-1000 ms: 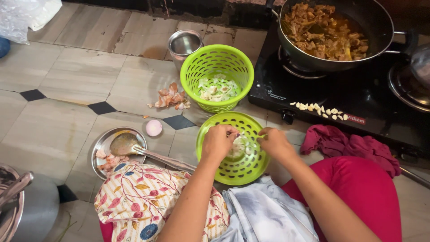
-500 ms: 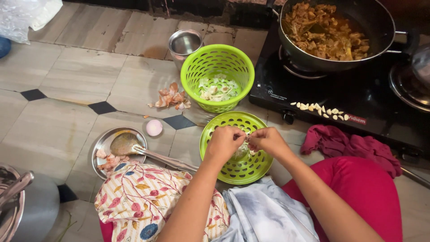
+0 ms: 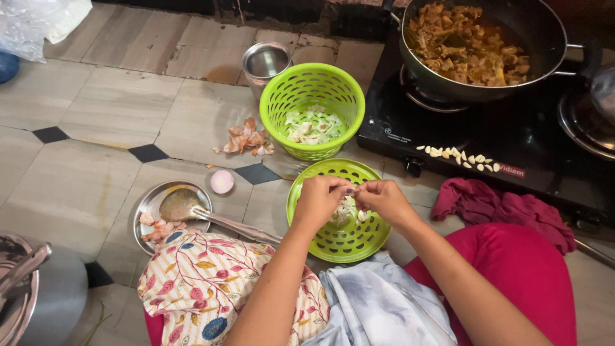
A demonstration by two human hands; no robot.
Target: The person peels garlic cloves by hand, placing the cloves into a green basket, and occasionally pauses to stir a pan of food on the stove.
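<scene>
Our left hand (image 3: pixel 318 204) and right hand (image 3: pixel 382 198) pinch 1 garlic clove (image 3: pixel 354 189) together above the green lid (image 3: pixel 339 236); beyond them sits the green basket (image 3: pixel 312 109).

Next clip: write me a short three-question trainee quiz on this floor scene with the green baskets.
1. True or false: both hands work over the flat green lid.
2. What lies in a row on the black stove? A) peeled cloves B) spoons C) coins
3. Where does the ladle rest?

Key:
1. True; the left hand and right hand meet above it, fingers pinching something small and pale.
2. A; peeled cloves.
3. The ladle rests on the steel plate, near the small pink lid.
</scene>
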